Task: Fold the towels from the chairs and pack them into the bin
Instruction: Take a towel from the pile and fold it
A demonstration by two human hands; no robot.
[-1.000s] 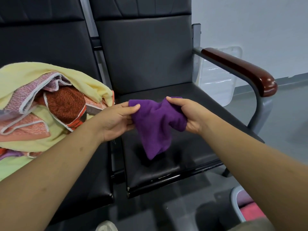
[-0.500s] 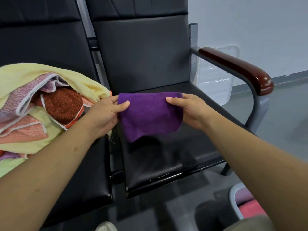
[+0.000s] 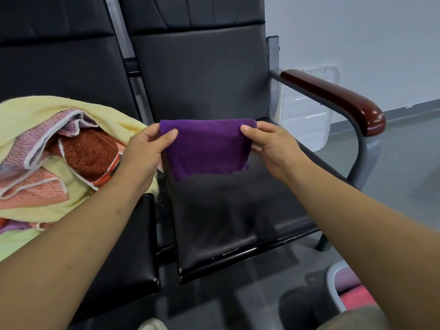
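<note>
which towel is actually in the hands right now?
The purple towel, pinched at its top corners by the left hand and right hand; the yellow towel, pink towel and rust towel lie heaped on the left chair.

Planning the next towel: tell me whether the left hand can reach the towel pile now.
Likely yes: the left hand sits right beside the towel pile, nothing between them, though it pinches the purple towel and must release first.

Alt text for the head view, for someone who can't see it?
The left hand and right hand pinch the top corners of a purple towel, spread over a black chair seat. A heap of towels lies on the neighbouring chair.
</note>
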